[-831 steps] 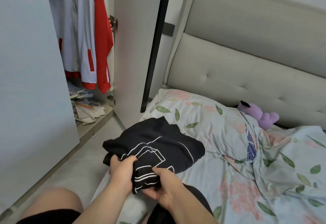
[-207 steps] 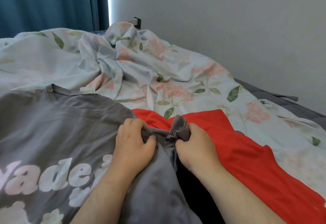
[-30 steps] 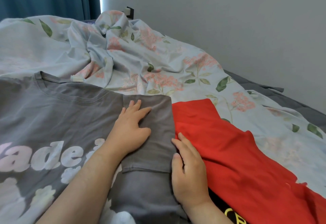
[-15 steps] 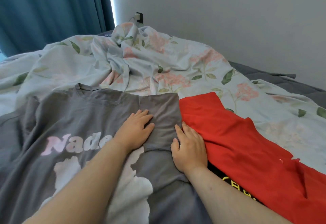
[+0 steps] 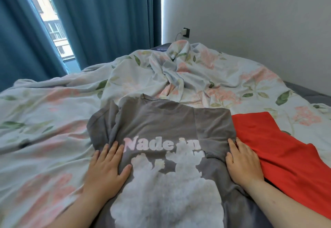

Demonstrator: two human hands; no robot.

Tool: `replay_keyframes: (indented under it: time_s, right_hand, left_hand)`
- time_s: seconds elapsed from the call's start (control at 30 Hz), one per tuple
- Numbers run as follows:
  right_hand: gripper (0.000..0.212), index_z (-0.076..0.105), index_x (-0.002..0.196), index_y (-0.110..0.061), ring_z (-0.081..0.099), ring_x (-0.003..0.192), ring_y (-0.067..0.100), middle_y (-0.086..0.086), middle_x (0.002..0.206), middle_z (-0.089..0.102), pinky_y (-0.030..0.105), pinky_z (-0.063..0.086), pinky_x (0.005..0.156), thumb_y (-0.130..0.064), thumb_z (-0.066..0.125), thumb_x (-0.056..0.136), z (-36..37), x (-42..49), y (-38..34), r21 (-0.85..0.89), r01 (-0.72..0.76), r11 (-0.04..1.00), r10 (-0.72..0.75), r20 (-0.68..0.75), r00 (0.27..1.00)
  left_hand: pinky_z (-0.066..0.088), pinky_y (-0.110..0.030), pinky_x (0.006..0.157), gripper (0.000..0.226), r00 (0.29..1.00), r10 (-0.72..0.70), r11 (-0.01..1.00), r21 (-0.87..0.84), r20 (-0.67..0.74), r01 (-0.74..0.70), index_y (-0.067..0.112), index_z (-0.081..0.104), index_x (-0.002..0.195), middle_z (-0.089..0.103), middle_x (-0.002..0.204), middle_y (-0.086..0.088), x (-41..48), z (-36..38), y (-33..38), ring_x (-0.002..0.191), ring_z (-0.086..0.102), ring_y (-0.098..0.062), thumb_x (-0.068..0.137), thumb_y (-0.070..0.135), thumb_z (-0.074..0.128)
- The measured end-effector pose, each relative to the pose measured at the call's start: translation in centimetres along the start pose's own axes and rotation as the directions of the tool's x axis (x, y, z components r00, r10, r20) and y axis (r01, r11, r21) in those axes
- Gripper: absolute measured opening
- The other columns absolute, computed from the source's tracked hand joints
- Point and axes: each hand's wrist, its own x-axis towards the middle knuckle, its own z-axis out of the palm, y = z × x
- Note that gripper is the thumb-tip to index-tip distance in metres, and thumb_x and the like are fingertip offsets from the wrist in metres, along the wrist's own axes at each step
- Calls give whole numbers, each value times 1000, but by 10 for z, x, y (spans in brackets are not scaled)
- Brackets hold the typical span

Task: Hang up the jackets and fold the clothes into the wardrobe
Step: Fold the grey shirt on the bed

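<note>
The grey T-shirt (image 5: 161,125) lies print-up on the floral duvet (image 5: 44,138), between the two hands. The left hand (image 5: 105,172) rests flat with fingers spread, thumb and inner fingers on the shirt's side edge, outer fingers on the bedding. The right hand (image 5: 242,163) lies flat too, fingers straight and close together, along the opposite edge. Neither pinches any cloth.

My reading is that the palms pin and smooth the body to keep the fold square. The sleeve just beyond the right fingertips is already turned inward over the chest, while the one beyond the left fingertips is bunched and looks unfolded. A red garment (image 5: 286,152) touches the outer side of the right hand (probably waiting its turn).

The folded sleeve covers the end of the printed words, so they cannot be read in full. The shirt's hem runs out of view below the wrists, the red garment is cut off at the frame edge, something dark under it by the right wrist is unclear — and no wardrobe shows.
</note>
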Motion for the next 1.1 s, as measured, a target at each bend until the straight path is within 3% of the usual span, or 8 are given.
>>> replay_keyframes:
  time_s: [0.13, 0.27, 0.43, 0.53, 0.67, 0.77, 0.97, 1.1]
  right_hand:
    - [53, 47, 145, -5, 31, 146, 33, 19, 156, 35, 47, 16, 122, -19, 42, 94, -15, -15, -44, 77, -92, 993, 99, -97, 990]
    - [53, 58, 129, -7, 49, 133, 36, 19, 142, 53, 47, 21, 113, -29, 42, 83, -5, -66, -168, 150, 382, 912, -338, -254, 906]
    - [76, 57, 138, -28, 46, 139, 21, 5, 149, 51, 43, 23, 109, -67, 51, 74, 37, -113, -271, 124, 508, 853, -518, 66, 853]
    - [77, 59, 138, -28, 46, 139, 20, 5, 149, 51, 44, 24, 110, -65, 53, 71, 52, -114, -265, 113, 503, 857, -510, 37, 859]
    - [76, 55, 141, -27, 36, 144, 16, 2, 152, 47, 42, 23, 111, -62, 53, 74, 59, -111, -265, 107, 515, 851, -518, 5, 855]
    - [76, 52, 144, -27, 32, 145, 15, 1, 154, 45, 42, 23, 112, -62, 53, 76, 65, -110, -265, 123, 510, 851, -513, -10, 858]
    - [76, 52, 143, -28, 36, 143, 15, 0, 154, 44, 41, 25, 110, -60, 53, 75, 67, -110, -265, 149, 508, 849, -504, -63, 861]
    - [76, 50, 145, -27, 35, 145, 14, -1, 155, 42, 41, 23, 112, -59, 52, 76, 70, -111, -265, 143, 517, 844, -504, -116, 856]
  left_hand:
    - [10, -37, 118, 79, 998, 15, 998, -55, -55, -18, 25, 42, 150, 34, 158, 3, -2, 1, -3, 146, 32, -21, 87, 69, 28]
    - [6, -31, 122, 87, 990, -21, 950, -310, -141, -24, 23, 30, 154, 16, 164, 4, -6, -2, -4, 151, 14, -14, 81, 70, 30]
    - [25, -31, 116, 72, 909, -381, 608, -787, -170, 107, 10, 38, 148, 33, 157, -7, -5, -9, -11, 144, 33, -22, 89, 48, 55]
    - [43, -30, 95, 43, 829, -556, 377, -906, -54, 194, 10, 50, 134, 58, 130, -4, 7, -17, -13, 114, 57, -16, 94, 21, 63]
    - [48, -36, 63, 26, 745, -639, 134, -927, 190, 351, 11, 62, 89, 66, 78, -6, 44, -34, -35, 71, 62, -26, 79, 33, 73]
    - [45, -33, 49, 28, 752, -570, 31, -905, 332, 423, -3, 68, 87, 66, 66, -16, 66, -40, -50, 53, 58, -28, 76, 22, 72]
    - [48, -40, 75, 22, 760, -644, 287, -895, 85, 343, 3, 59, 100, 63, 95, -15, 75, -67, -78, 85, 59, -31, 95, 21, 48]
    - [50, -36, 63, 15, 716, -611, -37, -916, 337, 400, 4, 56, 98, 56, 82, -17, 83, -77, -113, 69, 54, -26, 92, 0, 43]
